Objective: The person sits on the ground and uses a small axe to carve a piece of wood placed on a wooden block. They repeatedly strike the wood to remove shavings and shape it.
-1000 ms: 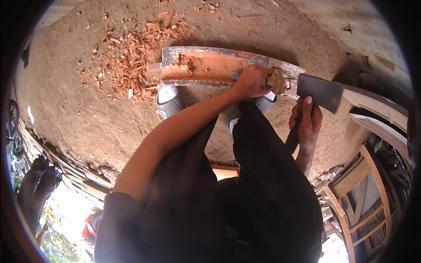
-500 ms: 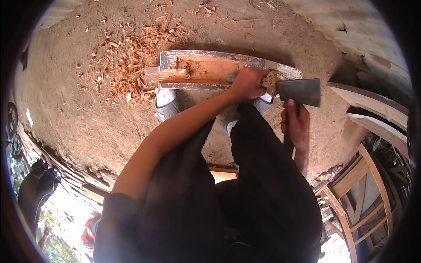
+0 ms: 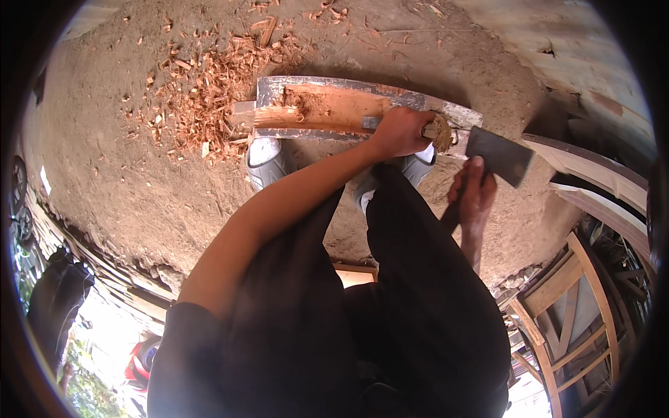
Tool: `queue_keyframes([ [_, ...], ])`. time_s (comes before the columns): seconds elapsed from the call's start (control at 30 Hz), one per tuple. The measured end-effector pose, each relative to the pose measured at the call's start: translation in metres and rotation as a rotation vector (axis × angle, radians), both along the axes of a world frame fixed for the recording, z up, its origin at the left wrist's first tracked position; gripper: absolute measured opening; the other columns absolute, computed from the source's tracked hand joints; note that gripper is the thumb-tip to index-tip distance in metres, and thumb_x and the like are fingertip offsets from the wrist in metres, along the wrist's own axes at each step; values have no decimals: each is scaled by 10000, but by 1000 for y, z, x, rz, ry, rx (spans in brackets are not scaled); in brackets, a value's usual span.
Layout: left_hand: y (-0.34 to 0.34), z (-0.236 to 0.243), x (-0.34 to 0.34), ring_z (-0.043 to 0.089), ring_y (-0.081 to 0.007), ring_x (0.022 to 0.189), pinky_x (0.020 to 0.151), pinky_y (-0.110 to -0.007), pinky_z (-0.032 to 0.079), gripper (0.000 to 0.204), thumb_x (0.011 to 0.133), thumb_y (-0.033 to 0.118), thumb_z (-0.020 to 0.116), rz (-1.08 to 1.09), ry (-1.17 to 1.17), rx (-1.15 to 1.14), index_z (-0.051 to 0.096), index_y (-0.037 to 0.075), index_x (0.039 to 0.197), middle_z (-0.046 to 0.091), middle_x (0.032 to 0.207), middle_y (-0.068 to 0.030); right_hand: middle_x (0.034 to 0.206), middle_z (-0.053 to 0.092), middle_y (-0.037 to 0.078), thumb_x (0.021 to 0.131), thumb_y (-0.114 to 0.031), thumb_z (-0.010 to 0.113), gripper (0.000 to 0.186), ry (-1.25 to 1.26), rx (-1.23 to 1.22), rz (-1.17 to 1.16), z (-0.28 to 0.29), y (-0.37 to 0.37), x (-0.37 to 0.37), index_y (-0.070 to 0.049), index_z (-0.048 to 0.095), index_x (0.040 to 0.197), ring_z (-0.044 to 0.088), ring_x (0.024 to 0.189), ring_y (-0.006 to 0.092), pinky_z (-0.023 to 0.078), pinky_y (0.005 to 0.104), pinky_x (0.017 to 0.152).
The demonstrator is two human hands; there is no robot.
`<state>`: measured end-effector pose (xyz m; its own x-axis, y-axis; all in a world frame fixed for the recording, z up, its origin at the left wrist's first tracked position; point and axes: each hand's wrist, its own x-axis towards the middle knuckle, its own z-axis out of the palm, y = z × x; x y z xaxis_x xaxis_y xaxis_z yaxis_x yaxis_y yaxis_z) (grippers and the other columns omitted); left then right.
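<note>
My left hand is closed around a chisel lying over a curved wooden workpiece. The chisel's grey blade shows left of my fist, inside the hollowed reddish trough. Its frayed, fibrous handle end sticks out to the right. My right hand grips a hatchet with a broad, dark grey rectangular head, its dark handle slanting down toward my knee. The hatchet head is a little apart from the chisel's end. Loose shavings lie inside the trough.
My grey-and-white shoes stand at the workpiece's near edge. A heap of reddish wood chips covers the dirt floor to the left. Curved boards and a wooden frame stand at right. Part of a red vehicle shows lower left.
The hatchet head has swung right, away from the chisel's frayed end, and tilted more. My left hand and the chisel stay nearly in place.
</note>
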<state>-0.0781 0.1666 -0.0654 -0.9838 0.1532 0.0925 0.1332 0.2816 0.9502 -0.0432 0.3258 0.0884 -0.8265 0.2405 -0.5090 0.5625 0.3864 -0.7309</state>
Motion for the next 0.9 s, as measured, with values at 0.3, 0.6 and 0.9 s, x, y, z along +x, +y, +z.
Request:
queue_keyframes([
  [0.3, 6, -8, -1, 690, -419, 738, 682, -526, 549, 284, 675, 197, 763, -33, -1, -55, 688, 83, 924, 681, 720, -187, 676, 527, 29, 1089, -389, 525, 415, -93, 3, -78, -4, 2, 4, 11, 591, 1003, 510, 483, 110, 416, 288, 432],
  [0.6, 7, -9, 1, 696, -426, 763, 698, -524, 555, 292, 681, 189, 756, -51, -8, -86, 690, 84, 946, 691, 739, -187, 651, 517, 17, 1092, -389, 521, 401, -52, 1, -57, -10, -1, -4, -15, 577, 958, 504, 485, 102, 406, 282, 428],
  [0.9, 4, -7, 1, 694, -422, 761, 689, -529, 551, 301, 689, 194, 759, -62, -20, -114, 687, 84, 960, 689, 748, -192, 648, 499, 23, 1082, -491, 523, 454, 16, -194, -128, -22, 7, -1, -49, 564, 990, 482, 461, 115, 390, 287, 415],
])
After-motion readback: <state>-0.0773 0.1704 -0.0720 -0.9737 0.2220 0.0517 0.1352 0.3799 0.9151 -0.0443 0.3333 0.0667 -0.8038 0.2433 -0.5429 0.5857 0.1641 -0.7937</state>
